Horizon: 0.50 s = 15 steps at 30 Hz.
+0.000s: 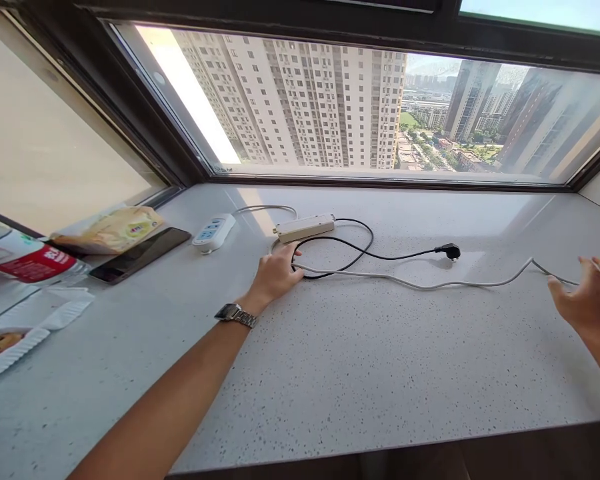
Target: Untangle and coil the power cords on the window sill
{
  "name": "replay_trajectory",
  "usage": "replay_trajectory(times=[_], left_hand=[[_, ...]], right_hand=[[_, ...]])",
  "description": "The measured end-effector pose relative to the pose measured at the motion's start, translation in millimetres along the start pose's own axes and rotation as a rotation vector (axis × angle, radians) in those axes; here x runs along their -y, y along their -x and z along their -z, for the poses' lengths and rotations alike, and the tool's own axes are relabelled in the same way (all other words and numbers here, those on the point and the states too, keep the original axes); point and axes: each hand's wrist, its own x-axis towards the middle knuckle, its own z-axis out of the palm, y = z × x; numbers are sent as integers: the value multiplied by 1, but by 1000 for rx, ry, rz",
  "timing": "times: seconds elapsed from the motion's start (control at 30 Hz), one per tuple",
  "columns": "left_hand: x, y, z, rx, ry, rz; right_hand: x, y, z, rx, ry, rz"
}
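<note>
My left hand (279, 272), with a metal-banded watch on its wrist, is closed on the white cable (423, 287) beside the looped black cord (353, 250). From there the white cable runs right across the sill to my right hand (587, 297), which is blurred at the frame's right edge and curled round its far part. Just behind my left hand lies a long off-white box (306, 228), with the black cord leaving its right end. The cord's black plug (449, 251) rests on the sill. A white power strip with blue sockets (214, 233) lies to the left.
On the left of the speckled white sill (360, 373) lie a dark phone (140, 255), a yellow tissue pack (125, 227), a red-labelled bottle (27, 257) and a white plastic tray (55, 310) with a cookie (0, 345). A dark-framed window (380, 181) borders the back.
</note>
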Motion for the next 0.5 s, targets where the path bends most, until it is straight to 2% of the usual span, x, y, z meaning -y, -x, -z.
replay_trajectory(times=[0.13, 0.17, 0.33, 0.5], left_hand=[[-2, 4, -8, -81, 124, 3], [-2, 6, -8, -103, 145, -15], [-5, 17, -10, -179, 200, -178], [-4, 23, -14, -184, 198, -268]], right_hand=[[99, 24, -4, 251, -298, 460], [118, 31, -7, 294, -338, 509], [191, 45, -36, 358, -424, 503], [225, 41, -53, 491, -553, 553]])
